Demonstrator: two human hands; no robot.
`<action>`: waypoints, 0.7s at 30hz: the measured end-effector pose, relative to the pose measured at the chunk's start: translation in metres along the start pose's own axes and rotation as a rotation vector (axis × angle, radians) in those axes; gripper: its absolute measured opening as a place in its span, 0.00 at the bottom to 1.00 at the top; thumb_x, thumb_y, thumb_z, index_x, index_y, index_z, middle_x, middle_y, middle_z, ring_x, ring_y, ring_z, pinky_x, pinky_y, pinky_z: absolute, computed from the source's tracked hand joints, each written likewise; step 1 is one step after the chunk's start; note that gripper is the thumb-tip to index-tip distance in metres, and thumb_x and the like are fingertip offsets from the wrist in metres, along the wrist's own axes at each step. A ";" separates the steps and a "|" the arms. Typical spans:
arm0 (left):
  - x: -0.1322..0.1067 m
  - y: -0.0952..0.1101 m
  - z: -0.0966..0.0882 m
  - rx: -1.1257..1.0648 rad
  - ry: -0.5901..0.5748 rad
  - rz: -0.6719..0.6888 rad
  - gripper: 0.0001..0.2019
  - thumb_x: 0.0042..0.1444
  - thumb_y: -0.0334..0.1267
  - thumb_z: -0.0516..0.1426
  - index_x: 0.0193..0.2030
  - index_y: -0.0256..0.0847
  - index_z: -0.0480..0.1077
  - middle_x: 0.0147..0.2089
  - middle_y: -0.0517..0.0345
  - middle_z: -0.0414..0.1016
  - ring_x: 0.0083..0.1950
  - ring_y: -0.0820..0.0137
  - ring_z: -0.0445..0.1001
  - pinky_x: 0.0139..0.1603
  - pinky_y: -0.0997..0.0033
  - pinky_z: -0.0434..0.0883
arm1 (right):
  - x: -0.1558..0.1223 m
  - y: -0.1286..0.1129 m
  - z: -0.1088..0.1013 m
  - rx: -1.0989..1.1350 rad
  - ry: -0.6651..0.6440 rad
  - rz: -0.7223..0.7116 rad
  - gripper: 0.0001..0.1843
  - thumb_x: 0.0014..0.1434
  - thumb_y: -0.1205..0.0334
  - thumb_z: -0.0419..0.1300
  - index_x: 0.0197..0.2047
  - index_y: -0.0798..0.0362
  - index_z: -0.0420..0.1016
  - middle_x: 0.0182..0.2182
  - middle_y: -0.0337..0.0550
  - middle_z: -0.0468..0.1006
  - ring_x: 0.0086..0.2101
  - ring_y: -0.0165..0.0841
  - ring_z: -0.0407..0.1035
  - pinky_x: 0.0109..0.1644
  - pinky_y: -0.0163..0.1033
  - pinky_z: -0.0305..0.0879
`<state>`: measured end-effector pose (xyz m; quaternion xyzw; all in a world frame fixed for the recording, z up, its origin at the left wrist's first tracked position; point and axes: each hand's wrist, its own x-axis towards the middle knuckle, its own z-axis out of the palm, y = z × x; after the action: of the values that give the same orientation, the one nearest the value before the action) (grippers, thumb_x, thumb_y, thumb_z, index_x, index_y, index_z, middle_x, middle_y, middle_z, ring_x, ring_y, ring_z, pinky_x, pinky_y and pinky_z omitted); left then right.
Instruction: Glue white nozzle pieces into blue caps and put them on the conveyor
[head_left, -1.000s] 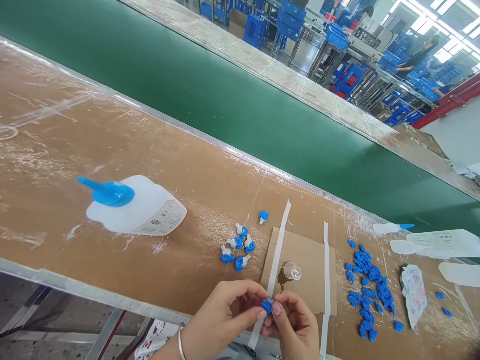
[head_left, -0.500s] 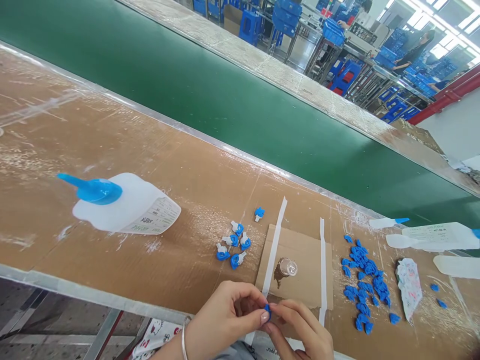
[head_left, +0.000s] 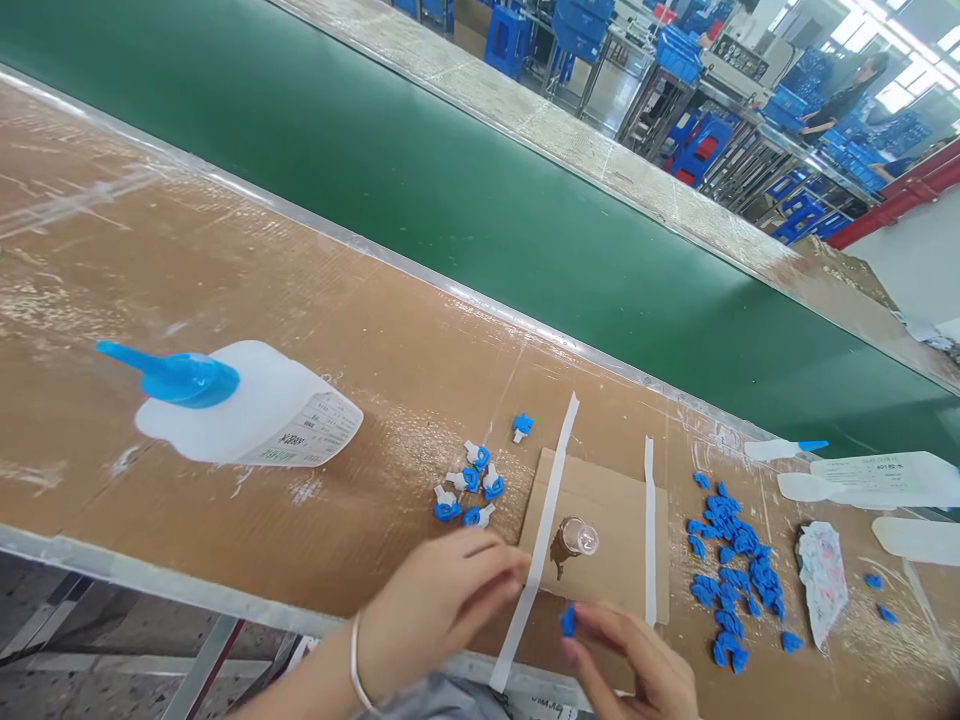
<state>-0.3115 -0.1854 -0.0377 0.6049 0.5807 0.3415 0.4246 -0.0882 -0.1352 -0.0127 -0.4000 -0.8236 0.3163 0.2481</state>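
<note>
Above the cardboard sheet (head_left: 611, 525)'s near edge — right hand (head_left: 630, 665) seemingly pinching a small blue plastic piece (head_left: 568, 621), gripping lightly but securely; left hand (head_left: 439, 600) lying open, empty, just beside the white tape strip (head_left: 553, 480).

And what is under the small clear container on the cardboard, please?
A brown stain spreads out from below the clear container onto the cardboard sheet. The container covers the spot directly beneath it, so that cannot be seen.
</note>
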 end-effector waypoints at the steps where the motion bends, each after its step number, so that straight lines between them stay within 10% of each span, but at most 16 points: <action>1: 0.002 -0.006 -0.010 0.253 0.042 0.117 0.13 0.61 0.28 0.52 0.47 0.42 0.76 0.43 0.51 0.79 0.42 0.65 0.75 0.41 0.68 0.70 | 0.005 0.003 -0.006 -0.023 0.015 0.046 0.07 0.59 0.58 0.64 0.40 0.47 0.80 0.32 0.42 0.83 0.31 0.33 0.79 0.36 0.31 0.76; 6: 0.016 -0.028 -0.046 0.865 0.018 0.354 0.10 0.58 0.29 0.59 0.43 0.47 0.75 0.48 0.52 0.78 0.47 0.61 0.74 0.46 0.62 0.69 | 0.032 0.014 -0.022 -0.057 -0.058 0.236 0.15 0.60 0.46 0.60 0.36 0.49 0.80 0.30 0.43 0.80 0.28 0.32 0.77 0.32 0.33 0.77; 21: 0.032 -0.018 -0.040 0.886 -0.143 0.368 0.04 0.59 0.30 0.60 0.33 0.38 0.74 0.37 0.53 0.79 0.42 0.63 0.76 0.41 0.64 0.70 | 0.066 0.013 -0.025 -0.415 -0.141 -0.006 0.22 0.61 0.41 0.56 0.32 0.48 0.81 0.24 0.42 0.76 0.17 0.29 0.62 0.19 0.34 0.62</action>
<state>-0.3524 -0.1493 -0.0406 0.8421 0.5230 0.0883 0.0976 -0.1019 -0.0671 0.0051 -0.4167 -0.8877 0.1666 0.1030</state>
